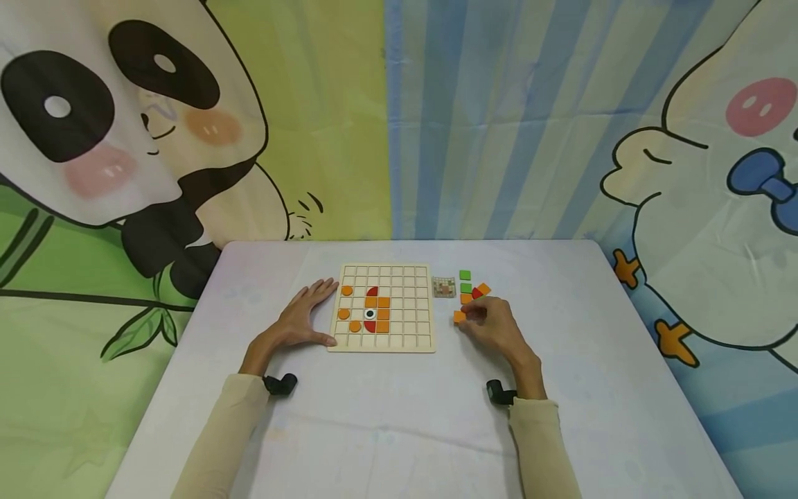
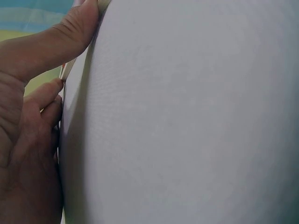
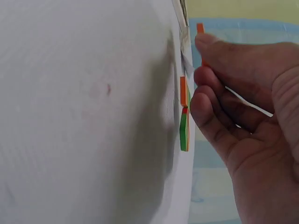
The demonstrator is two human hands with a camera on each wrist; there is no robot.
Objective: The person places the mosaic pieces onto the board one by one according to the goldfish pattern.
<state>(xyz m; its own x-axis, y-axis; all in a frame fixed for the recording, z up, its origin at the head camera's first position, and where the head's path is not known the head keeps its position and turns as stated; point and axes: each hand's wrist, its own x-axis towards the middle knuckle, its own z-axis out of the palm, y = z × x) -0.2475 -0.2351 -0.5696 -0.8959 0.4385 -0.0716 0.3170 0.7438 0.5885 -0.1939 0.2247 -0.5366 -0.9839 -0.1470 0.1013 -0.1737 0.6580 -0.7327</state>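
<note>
pinching an orange tile [image 1: 459, 317] between thumb and fingertips, the right hand [image 1: 495, 324] is just right of the loose pieces on the table [image 1: 386, 430]. from the head, that tile's flat face peeks out beside the fingers; the right wrist camera shows only its thin edge, but makes plain that it is raised off the table.

the left hand [image 1: 303, 319] is spread along the left side of the wooden grid board [image 1: 408, 322], fingertips at the upper part, thumb by the near corner. its own wrist view reduces the board to a narrow strip touched by the thumb, with hardly any of the pieces visible.

only the head view gives the layout: three orange discs [image 1: 343, 314] down the left part of the grid, then a white eye piece [image 1: 370, 314] among orange squares [image 1: 383, 314] and two red quarter pieces [image 1: 372, 292]. a small pattern card [image 1: 445, 287] lies right of the board, next to green squares [image 1: 465, 275]. the right wrist view has green and orange edges with a sliver of red between.
</note>
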